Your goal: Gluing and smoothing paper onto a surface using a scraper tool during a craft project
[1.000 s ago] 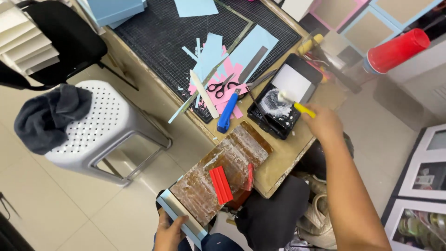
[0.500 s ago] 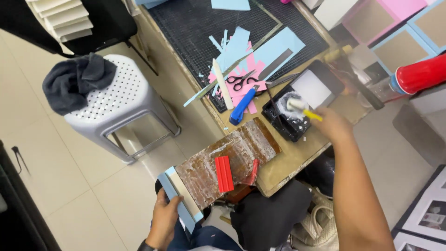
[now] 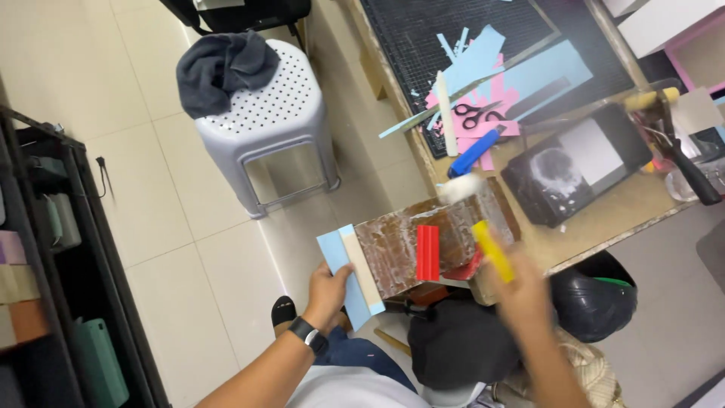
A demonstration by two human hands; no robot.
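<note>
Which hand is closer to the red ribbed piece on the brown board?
The right hand, holding a yellow-handled roller, is just right of the red ribbed piece. The left hand grips the light blue strip at the board's far left end.

Bright, even indoor light, soft shadows; the right hand [image 3: 521, 291] is motion-blurred.
</note>
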